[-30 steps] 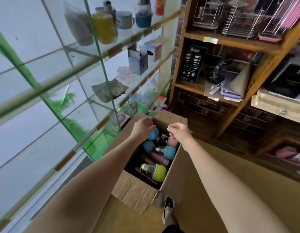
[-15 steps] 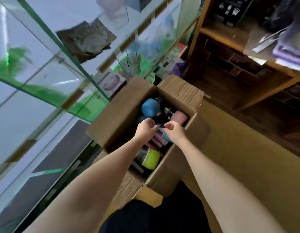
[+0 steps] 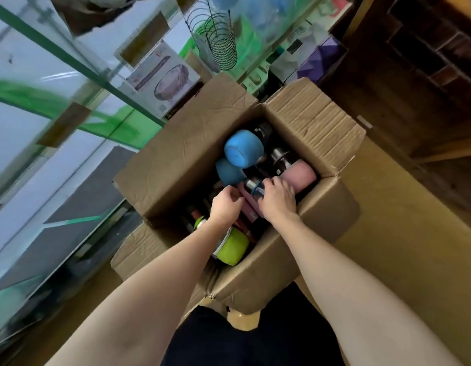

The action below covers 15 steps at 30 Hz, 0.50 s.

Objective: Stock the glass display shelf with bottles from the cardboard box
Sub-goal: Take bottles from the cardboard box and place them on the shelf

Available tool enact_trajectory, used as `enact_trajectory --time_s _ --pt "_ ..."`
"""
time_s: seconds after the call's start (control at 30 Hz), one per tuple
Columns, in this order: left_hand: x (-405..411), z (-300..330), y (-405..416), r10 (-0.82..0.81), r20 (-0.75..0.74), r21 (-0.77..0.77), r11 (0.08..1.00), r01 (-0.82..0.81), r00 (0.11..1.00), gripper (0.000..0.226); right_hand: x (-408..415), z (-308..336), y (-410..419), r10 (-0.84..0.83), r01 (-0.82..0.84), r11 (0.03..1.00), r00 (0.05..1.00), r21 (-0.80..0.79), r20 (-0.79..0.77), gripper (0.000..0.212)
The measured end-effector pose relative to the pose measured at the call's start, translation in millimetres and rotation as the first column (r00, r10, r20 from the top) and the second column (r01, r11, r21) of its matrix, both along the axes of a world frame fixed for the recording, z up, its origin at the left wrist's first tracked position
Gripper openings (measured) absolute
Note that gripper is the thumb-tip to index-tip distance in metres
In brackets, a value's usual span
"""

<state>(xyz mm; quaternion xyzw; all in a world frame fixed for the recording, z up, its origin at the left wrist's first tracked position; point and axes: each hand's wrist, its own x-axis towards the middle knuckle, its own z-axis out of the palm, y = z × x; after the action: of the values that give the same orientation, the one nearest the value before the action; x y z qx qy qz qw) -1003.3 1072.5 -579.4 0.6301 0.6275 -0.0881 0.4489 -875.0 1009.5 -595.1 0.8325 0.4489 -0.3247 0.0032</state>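
No text, brand, number or sign can be read anywhere in this view. The white printed carton with a picture of a pink glass bowl (image 3: 164,81), standing on the glass display shelf (image 3: 70,59), carries a small red mark and fine print, but both are too blurred to make out. The brown tape patches (image 3: 64,124) on the glass are blank.

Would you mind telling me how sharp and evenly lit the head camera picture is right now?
Head view: wide-angle bending tilts the glass shelf frames; the shelf goods look smeared and pale behind reflections; the cardboard box, left hand and right hand are fairly sharp; the box interior and wooden unit lie in shadow.
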Motion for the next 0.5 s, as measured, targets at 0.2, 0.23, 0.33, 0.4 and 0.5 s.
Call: enact_trajectory --time_s 0.2,0.23,0.33,0.4,0.5 --pt "2.6 -20.1 7.4 0.097 0.017 -0.043 0.994 -0.096 0.995 0.020 3.7 -21.9 21.6 -0.011 0.009 0.999 0.999 -0.044 -0.032 0.055" --pt "1.8 -22.0 9.2 0.126 0.020 -0.048 0.991 -0.125 0.992 0.021 3.5 -24.8 24.6 -0.022 0.020 0.998 0.999 -0.054 -0.031 0.056" --pt "-3.9 -25.8 13.8 0.199 0.033 -0.063 0.978 -0.197 0.979 0.020 2.5 -31.1 31.1 -0.083 0.076 0.990 0.995 -0.117 -0.056 0.062" --pt "-7.8 -25.3 15.8 0.229 0.041 -0.070 0.972 -0.226 0.973 0.019 3.1 -33.1 34.2 -0.107 0.093 0.983 0.990 -0.159 -0.088 0.066" --pt "-14.9 -21.5 16.5 0.262 0.049 -0.088 0.962 -0.257 0.964 0.019 6.5 -29.3 35.0 -0.154 0.128 0.974 0.979 -0.185 -0.131 0.066"
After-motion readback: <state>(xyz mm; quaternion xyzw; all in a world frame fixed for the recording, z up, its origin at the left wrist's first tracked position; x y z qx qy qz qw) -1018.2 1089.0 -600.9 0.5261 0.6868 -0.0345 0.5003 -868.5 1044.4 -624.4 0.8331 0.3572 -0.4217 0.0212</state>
